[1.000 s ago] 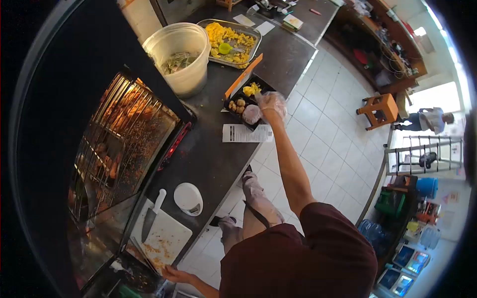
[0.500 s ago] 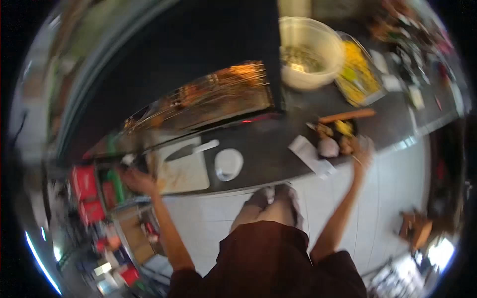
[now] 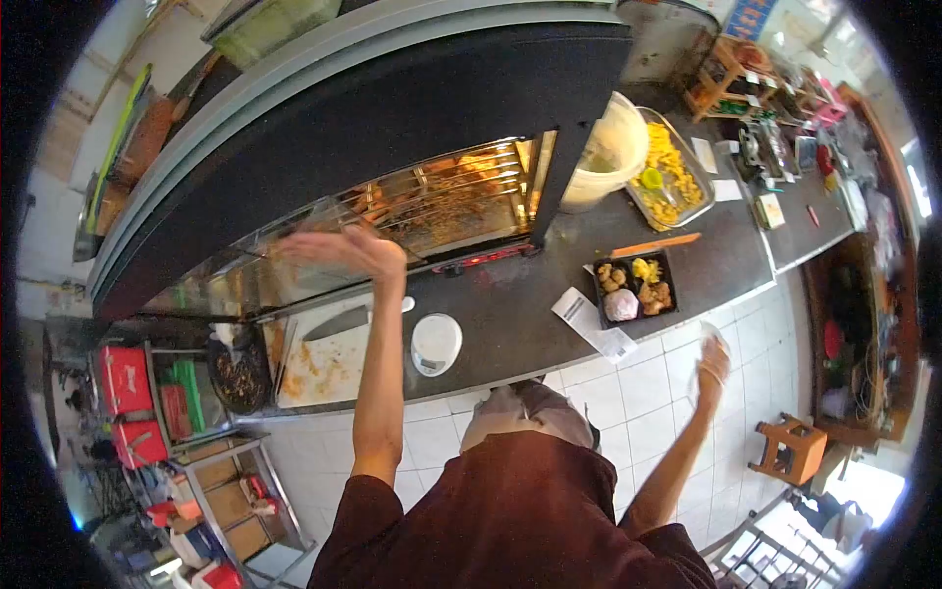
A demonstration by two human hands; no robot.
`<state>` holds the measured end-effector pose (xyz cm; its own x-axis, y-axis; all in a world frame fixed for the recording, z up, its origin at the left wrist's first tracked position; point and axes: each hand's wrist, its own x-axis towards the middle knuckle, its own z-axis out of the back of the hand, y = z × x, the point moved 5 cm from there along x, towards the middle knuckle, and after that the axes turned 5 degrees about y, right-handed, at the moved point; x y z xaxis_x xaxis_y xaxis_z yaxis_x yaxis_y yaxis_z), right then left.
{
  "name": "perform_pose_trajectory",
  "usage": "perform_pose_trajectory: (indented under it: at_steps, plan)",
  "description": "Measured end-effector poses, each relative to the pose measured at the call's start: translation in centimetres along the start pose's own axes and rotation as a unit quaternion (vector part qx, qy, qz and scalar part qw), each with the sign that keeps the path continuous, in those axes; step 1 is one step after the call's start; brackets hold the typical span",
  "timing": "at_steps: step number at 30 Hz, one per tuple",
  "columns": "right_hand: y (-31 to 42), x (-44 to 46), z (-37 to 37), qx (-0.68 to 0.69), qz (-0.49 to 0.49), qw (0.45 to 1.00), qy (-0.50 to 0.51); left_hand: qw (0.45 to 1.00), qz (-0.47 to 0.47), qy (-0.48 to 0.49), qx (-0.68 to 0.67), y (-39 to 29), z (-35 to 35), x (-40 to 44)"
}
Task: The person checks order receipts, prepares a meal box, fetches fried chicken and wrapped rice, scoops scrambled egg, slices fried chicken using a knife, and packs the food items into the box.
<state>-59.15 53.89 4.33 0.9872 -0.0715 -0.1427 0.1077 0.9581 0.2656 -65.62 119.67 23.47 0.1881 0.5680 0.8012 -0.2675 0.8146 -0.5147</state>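
My left hand (image 3: 343, 253) is raised in front of the lit display cabinet (image 3: 392, 128), fingers stretched out to the left and slightly blurred, holding nothing visible. Over the floor beyond the counter edge hangs my right hand (image 3: 713, 368), with what looks like clear plastic around it; its fingers are smeared. Nearest to it on the counter is a black compartment tray (image 3: 675, 310) holding rice wrapped in film (image 3: 621, 305), yellow pieces (image 3: 646, 270) and browned pieces (image 3: 654, 297). A printed paper slip (image 3: 594, 327) lies beside the tray.
Left on the counter are a cutting board (image 3: 329, 373) with a knife (image 3: 339, 324), a white round tub (image 3: 437, 339) and a dark bowl (image 3: 238, 378). Behind the tray stand a white bucket (image 3: 613, 162) and a metal pan of yellow food (image 3: 677, 187). An orange stool (image 3: 790, 447) is at right.
My left hand has gone from beside the cutting board up and right to the cabinet front. My right hand has left the black tray, moving down over the floor. The view has shifted.
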Motion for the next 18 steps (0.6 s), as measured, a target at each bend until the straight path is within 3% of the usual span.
perform_pose_trajectory:
  at_steps: [1,2,4,5,7,9,10,11,12,13,14,15,16,17,18]
  plan:
    - [3.0,-0.1,0.7,0.014,-0.032,0.998,0.06,0.999,-0.025,0.017,-0.012,-1.5,-1.3,-1.4]
    - [3.2,-0.3,-1.6,0.136,0.105,0.985,-0.028,0.998,-0.051,0.034,-0.025,-2.8,-2.4,-2.7]
    - [15.2,-3.8,5.4,0.26,0.181,0.946,0.065,0.99,-0.103,0.097,-0.027,-5.0,-4.2,-5.1]
    - [13.7,-3.6,1.3,0.283,0.159,0.945,0.046,0.983,-0.131,0.127,-0.028,-6.4,-4.8,-6.0]
    - [17.6,-6.0,2.2,0.309,0.169,0.93,0.1,0.971,-0.133,0.185,-0.076,-9.4,-5.7,-7.5]
    - [17.6,-8.2,-1.4,0.28,0.188,0.939,0.065,0.956,-0.164,0.227,-0.093,-11.4,-7.0,-9.6]
    - [19.7,-9.9,0.8,0.308,0.132,0.933,0.133,0.95,-0.152,0.249,-0.111,-12.1,-7.6,-10.4]
    - [20.4,-11.0,0.4,0.31,0.129,0.923,0.187,0.951,-0.163,0.245,-0.095,-12.9,-7.3,-10.8]
    - [19.8,-11.4,-3.2,0.228,0.175,0.934,0.213,0.952,-0.173,0.24,-0.079,-13.8,-6.6,-10.3]
    - [20.9,-11.8,-3.7,0.321,0.284,0.89,0.156,0.952,-0.184,0.235,-0.062,-14.8,-5.9,-9.6]
    - [22.9,-13.5,-2.9,0.493,0.152,0.808,0.285,0.937,-0.162,0.277,-0.136,-15.2,-4.2,-9.1]
    - [23.7,-12.9,-5.5,0.307,0.291,0.864,0.273,0.915,-0.14,0.316,-0.208,-15.4,-1.3,-8.8]
    - [24.7,-13.2,-8.8,0.19,0.418,0.885,0.075,0.88,-0.039,0.338,-0.331,-15.7,2.3,-9.4]
    - [26.9,-13.5,-6.1,0.526,0.272,0.774,0.225,0.831,-0.04,0.403,-0.381,-14.9,5.6,-10.9]
    - [30.1,-14.4,-2.9,0.778,0.087,0.527,0.332,0.731,-0.103,0.474,-0.48,-14.7,8.7,-12.7]
